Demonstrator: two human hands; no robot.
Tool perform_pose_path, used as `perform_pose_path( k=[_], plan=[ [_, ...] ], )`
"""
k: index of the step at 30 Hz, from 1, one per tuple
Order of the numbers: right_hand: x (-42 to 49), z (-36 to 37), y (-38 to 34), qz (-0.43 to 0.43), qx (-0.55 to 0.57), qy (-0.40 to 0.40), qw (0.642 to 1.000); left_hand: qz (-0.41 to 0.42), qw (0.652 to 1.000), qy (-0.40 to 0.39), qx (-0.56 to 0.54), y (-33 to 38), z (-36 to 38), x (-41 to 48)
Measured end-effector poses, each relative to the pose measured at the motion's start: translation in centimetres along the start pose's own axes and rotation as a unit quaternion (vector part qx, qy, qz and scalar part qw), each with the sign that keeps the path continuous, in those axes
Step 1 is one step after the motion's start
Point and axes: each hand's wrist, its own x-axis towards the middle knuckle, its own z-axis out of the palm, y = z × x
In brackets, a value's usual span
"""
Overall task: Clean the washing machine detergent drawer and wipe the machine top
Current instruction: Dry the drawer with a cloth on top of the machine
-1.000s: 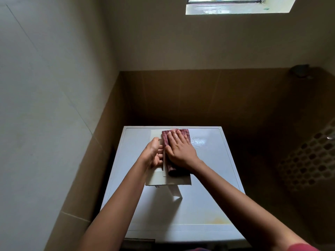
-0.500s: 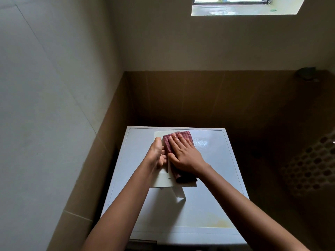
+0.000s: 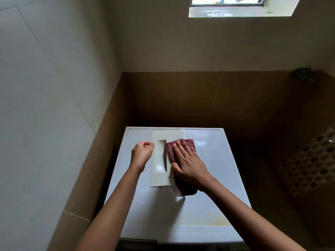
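A cream detergent drawer lies on the white washing machine top, its long recess showing on the left side. A red checked cloth is spread over the drawer's right half. My right hand presses flat on the cloth with straight fingers. My left hand hovers just left of the drawer, fingers loosely curled, holding nothing and off the drawer.
Tiled walls close in at the left and back of the machine. A yellowish stain marks the top's front right. A perforated basket stands in shadow at the right. A window is high on the back wall.
My left hand has let go of the drawer's left edge and moved off to the left. My right hand with the cloth has slid to the drawer's right side, uncovering the recess.
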Motion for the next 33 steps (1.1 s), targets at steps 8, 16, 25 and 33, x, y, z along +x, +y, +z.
perform_pose_path(
  k=[8, 16, 25, 33],
  plan=[
    [3.5, -0.6, -0.5, 0.076, 0.03, 0.014, 0.997, -0.116, 0.972, -0.104, -0.176, -0.6, 0.5, 0.4],
    [7.7, -0.4, -3.7, 0.042, 0.017, 0.019, 0.999, -0.197, 0.938, -0.131, -0.254, -0.1, -0.5, 1.0],
    [3.3, 1.5, -6.4, -0.009, -0.029, 0.008, 1.0, -0.216, 0.926, -0.14, -0.277, 0.0, -0.5, 1.7],
    [-1.5, 1.8, -7.2, -0.078, -0.072, 0.037, 0.994, -0.182, 0.951, -0.087, -0.236, -0.7, 0.1, 1.7]
  ],
)
